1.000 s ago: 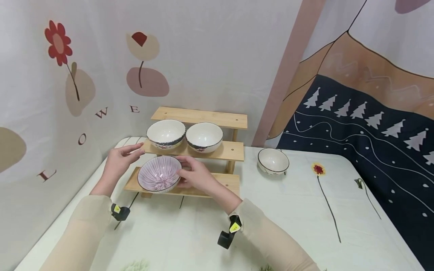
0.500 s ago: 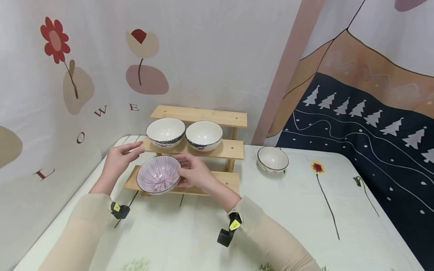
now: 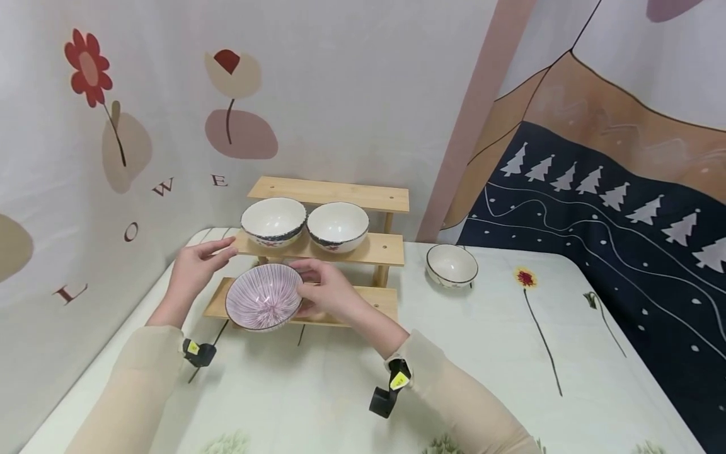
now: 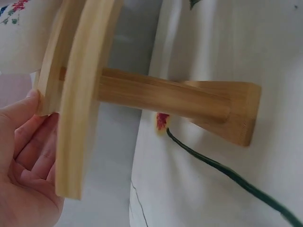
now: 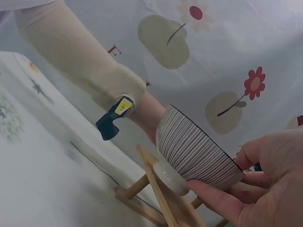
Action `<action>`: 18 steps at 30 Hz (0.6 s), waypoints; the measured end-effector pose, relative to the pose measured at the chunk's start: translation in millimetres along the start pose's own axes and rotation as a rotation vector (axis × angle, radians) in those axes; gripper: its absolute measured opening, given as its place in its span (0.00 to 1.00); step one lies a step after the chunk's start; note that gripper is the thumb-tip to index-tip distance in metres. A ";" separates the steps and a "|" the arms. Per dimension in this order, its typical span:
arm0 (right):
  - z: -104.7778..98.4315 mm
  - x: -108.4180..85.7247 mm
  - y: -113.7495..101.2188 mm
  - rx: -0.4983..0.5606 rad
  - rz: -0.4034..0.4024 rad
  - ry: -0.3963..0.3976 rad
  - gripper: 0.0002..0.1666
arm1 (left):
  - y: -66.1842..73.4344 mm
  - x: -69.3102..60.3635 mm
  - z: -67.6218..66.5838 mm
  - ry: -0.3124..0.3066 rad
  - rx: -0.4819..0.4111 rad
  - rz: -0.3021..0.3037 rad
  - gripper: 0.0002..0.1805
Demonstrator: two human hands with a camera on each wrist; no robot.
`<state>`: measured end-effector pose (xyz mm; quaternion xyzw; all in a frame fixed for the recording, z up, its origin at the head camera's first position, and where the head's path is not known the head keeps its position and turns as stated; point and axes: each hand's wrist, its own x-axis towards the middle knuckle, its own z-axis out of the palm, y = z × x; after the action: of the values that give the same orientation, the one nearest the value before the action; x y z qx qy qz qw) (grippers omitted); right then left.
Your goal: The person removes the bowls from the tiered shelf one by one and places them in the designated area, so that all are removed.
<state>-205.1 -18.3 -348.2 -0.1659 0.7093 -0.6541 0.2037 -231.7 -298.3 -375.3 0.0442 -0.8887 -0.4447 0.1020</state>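
Note:
A wooden three-tier shelf [image 3: 391, 250] [image 4: 75, 109] stands on the cloth-covered table. My left hand [image 3: 195, 272] [image 4: 31, 165] pinches the left end of its middle board, thumb on one side and fingers on the other. My right hand [image 3: 334, 291] [image 5: 270, 189] grips the right side of a purple-striped bowl [image 3: 263, 297] [image 5: 196, 149], thumb at the rim and fingers under it. The bowl tilts towards me over the front of the lowest board [image 3: 377, 301], and in the right wrist view its foot is off the board.
Two white bowls with dark patterned rims, a left one [image 3: 273, 221] and a right one [image 3: 338, 226], sit side by side on the middle board. A smaller white bowl [image 3: 452, 265] stands on the table to the shelf's right. Printed cloth [image 3: 351, 94] hangs behind.
The striped bowl in my right hand has come slightly towards me and tilts more. My left hand keeps its place on the middle board. The head view has shifted a little.

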 end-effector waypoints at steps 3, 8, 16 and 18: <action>-2.5 -4.7 -1.3 -0.004 0.003 -0.010 0.29 | 1.0 0.8 -0.3 -0.012 0.024 -0.005 0.33; -7.0 -13.9 -6.1 -0.005 0.006 -0.028 0.29 | 3.4 3.0 -5.5 -0.024 0.054 0.014 0.32; -20.6 -30.0 -4.2 0.018 0.002 -0.035 0.30 | 8.8 10.5 -3.3 -0.053 0.080 0.112 0.32; -24.5 -34.3 -3.8 0.020 0.002 -0.035 0.30 | 9.3 12.6 -2.5 -0.093 0.072 0.118 0.34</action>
<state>-188.0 19.7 -340.4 -0.1746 0.6990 -0.6582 0.2183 -243.3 -296.9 -364.6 -0.0254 -0.9089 -0.4073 0.0852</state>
